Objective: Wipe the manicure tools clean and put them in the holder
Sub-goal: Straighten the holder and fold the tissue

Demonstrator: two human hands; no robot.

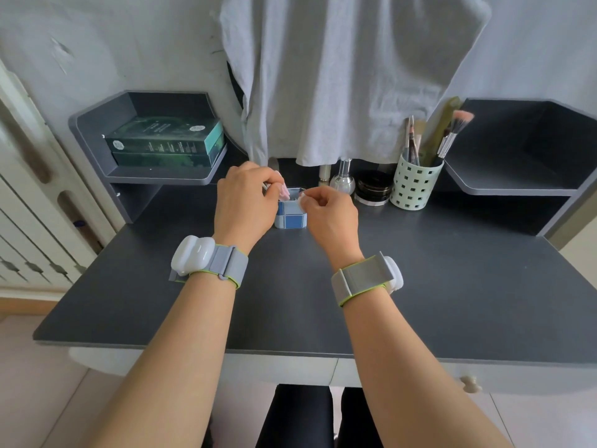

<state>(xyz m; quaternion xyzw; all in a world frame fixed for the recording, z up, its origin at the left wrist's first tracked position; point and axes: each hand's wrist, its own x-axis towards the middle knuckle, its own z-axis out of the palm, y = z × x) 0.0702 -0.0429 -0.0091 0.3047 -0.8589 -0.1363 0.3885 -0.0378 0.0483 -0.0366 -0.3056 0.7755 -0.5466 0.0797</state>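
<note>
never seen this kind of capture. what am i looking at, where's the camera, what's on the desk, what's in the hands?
No robot here: a person's two bare arms, each with a strapped wrist band. The single camera sits on the head, looking forward and down.

On the dark desk: a small blue checked holder, a perforated green cup of brushes, a glass bottle and a round black compact. Green boxes lie on the left shelf; a grey cloth hangs behind.

The left hand pinches a pink tool above the holder. The right hand pinches something small and white, too small to identify.
</note>
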